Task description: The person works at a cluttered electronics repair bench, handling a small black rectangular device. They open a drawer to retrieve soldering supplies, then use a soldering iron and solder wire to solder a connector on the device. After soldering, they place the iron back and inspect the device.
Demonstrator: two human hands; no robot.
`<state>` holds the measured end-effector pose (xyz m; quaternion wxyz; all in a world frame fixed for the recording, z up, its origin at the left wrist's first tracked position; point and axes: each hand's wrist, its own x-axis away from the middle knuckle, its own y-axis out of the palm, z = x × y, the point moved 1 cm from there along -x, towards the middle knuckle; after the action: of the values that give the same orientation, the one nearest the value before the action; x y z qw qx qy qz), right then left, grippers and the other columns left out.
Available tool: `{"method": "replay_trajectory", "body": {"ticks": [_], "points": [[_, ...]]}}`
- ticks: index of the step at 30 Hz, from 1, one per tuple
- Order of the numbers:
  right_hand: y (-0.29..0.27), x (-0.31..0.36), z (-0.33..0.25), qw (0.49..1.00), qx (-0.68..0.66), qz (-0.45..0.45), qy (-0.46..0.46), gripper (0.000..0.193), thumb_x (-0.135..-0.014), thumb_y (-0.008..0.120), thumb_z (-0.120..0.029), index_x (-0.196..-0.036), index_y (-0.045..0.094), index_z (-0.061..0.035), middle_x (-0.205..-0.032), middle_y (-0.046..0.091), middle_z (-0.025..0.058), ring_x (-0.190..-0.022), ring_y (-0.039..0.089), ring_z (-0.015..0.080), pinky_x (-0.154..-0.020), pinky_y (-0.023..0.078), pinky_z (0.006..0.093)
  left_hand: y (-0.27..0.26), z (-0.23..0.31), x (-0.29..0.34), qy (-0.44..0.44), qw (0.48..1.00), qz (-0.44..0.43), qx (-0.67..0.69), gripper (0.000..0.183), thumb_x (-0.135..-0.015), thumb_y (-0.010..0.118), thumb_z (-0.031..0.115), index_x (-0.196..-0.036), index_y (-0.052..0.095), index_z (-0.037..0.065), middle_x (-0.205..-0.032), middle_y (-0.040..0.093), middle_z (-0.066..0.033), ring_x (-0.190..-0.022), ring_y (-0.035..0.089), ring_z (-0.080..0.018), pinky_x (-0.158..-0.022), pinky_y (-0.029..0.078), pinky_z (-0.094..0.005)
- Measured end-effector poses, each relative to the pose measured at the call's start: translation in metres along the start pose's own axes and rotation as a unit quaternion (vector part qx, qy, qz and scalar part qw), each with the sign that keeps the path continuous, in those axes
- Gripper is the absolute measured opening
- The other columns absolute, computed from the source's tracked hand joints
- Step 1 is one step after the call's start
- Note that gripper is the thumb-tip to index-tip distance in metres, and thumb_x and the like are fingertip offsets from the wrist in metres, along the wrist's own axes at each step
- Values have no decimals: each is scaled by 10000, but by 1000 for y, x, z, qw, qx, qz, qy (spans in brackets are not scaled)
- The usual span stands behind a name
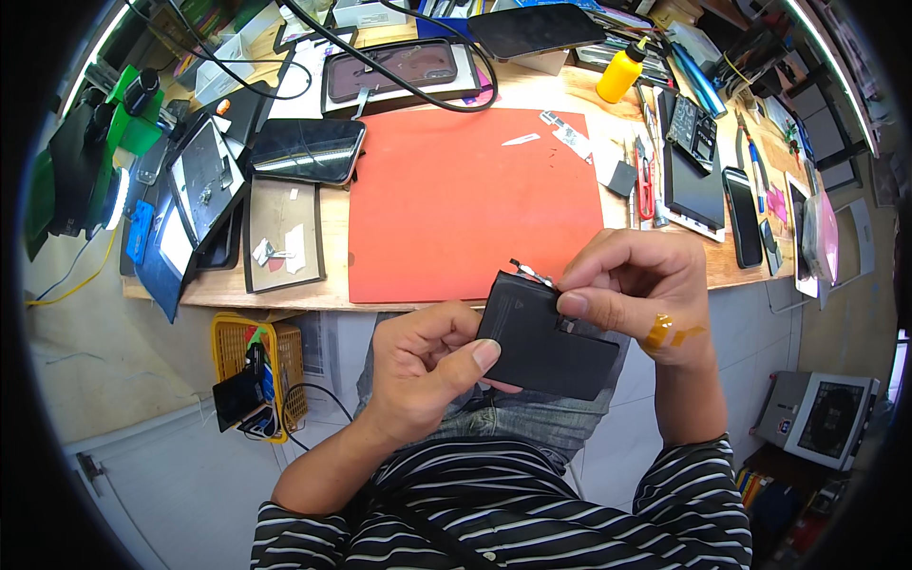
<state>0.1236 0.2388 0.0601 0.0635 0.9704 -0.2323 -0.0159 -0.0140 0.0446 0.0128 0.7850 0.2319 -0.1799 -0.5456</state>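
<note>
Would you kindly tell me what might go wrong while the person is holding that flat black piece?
The right hand has its fingertips at the thin strip along the edge of the flat black piece, so a hard pull might crease or tear it.
The left hand grips the piece above the lap, short of the orange mat, so a slip could drop it onto the lap or floor.
</note>
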Motion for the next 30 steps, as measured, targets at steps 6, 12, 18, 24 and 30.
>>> {"method": "replay_trajectory", "body": {"ticks": [6,12,18,24,30], "points": [[9,9,-2,998,-29,26,47,176,-901,820,17,-1057,753,63,-838,740,31,-687,623,3,-585,458,148,16,8,-4,-39,998,43,25,346,-1025,620,29,-1346,544,-76,-1160,734,-218,-1023,754,-233,-779,682,-362],[15,17,8,997,6,47,53,192,-920,796,19,-1100,742,57,-874,745,26,-734,651,6,-631,502,152,20,9,-5,-62,994,75,-43,291,-1050,646,98,-1305,613,-38,-1031,773,-129,-861,753,-132,-626,641,-254],[17,16,5,995,-21,87,51,177,-887,815,21,-1027,717,67,-859,726,61,-664,644,49,-560,498,171,24,13,-5,-50,989,96,-98,252,-1032,655,68,-1230,627,-85,-987,770,-175,-759,749,-154,-543,614,-253],[17,17,6,996,-5,84,23,291,-926,781,36,-1195,671,51,-950,741,60,-802,678,34,-675,526,155,21,13,-6,-59,991,94,-80,268,-1040,654,88,-1261,623,-61,-1001,775,-152,-799,748,-130,-559,607,-230],[15,18,10,999,-4,48,-1,346,-914,788,46,-1226,640,40,-910,729,55,-755,641,13,-623,467,142,23,15,-8,-62,990,98,-76,265,-1030,649,73,-1244,618,-81,-978,772,-184,-736,745,-150,-541,600,-240]]}}
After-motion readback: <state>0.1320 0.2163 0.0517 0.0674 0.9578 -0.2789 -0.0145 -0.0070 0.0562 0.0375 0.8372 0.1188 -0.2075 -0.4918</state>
